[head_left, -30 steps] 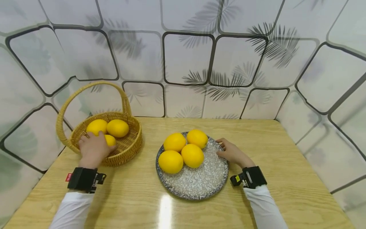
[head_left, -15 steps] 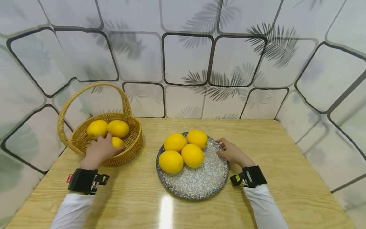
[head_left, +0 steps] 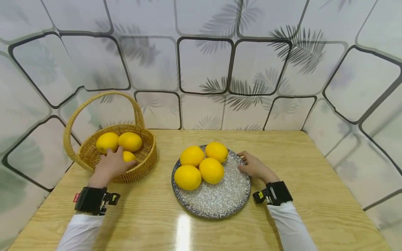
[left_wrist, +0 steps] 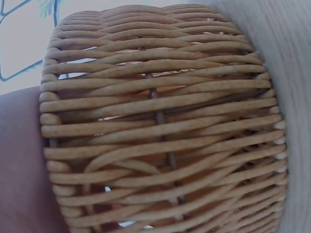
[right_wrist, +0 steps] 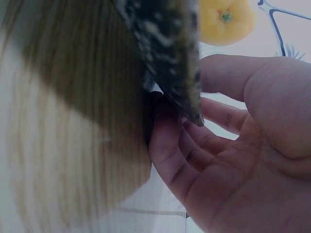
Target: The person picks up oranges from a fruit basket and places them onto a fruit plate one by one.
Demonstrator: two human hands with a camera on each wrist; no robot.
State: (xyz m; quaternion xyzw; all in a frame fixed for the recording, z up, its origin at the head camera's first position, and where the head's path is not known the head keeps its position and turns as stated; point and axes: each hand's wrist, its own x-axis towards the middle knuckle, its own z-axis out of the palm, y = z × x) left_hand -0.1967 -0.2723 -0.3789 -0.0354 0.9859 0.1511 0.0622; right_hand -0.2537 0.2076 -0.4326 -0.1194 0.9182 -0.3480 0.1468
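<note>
Inside the wicker basket (head_left: 147, 167) at the left, my left hand (head_left: 110, 166) has its fingers and thumb around a yellow lemon (head_left: 129, 156), partly hidden under the hand. Two more lemons lie behind it, a left one (head_left: 107, 142) and a right one (head_left: 130, 141). The left wrist view is filled by the basket's woven wall (left_wrist: 160, 111). My right hand (head_left: 255, 169) holds the right rim of a speckled grey plate (head_left: 216, 202). In the right wrist view its thumb (right_wrist: 226, 75) lies over the rim, with fingers (right_wrist: 167, 141) below. Several lemons (head_left: 211, 170) sit on the plate's far left part.
The basket's tall arched handle (head_left: 70, 122) rises at its left and back. Both basket and plate stand on a light wood table (head_left: 314, 195). Patterned wall panels (head_left: 207, 66) border the table behind and at both sides.
My left hand has shifted slightly right within the basket, the lemon under it moving along, then stayed nearly still. The right hand and the plate keep their places.
</note>
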